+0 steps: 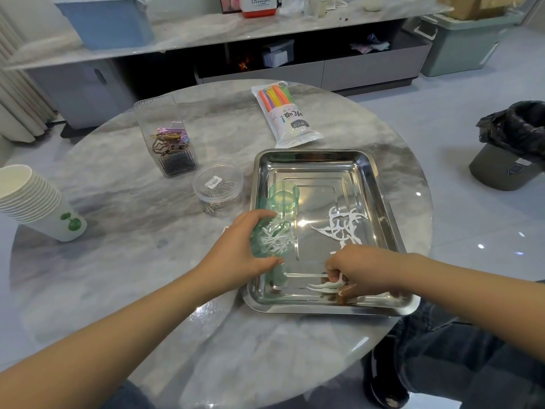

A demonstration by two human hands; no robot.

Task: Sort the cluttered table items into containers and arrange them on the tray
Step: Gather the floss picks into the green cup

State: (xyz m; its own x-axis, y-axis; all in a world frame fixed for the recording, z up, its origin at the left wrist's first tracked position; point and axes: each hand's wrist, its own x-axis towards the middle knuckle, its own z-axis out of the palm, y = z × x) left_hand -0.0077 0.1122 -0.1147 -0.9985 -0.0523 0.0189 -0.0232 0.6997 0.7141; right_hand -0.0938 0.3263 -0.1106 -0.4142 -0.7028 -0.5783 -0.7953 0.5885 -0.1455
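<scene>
green clear jar point(272, 240), white floss picks point(343, 225) — loose, steel tray point(380, 184)

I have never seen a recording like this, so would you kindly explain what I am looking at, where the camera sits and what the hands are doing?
There is no machine here: a person wears a wide-angle camera on the head, looking forward and down, so both arms reach in from the bottom of this single picture.

On the round marble table lies a steel tray. The left hand grips a green transparent container lying tilted in the tray, partly filled with white floss picks. The right hand pinches a few loose floss picks near the tray's front edge; more picks lie scattered mid-tray.

Outside the tray stand a tall clear box of hair clips, a round clear tub of small metal clips, a pack of coloured straws and a stack of paper cups.
</scene>
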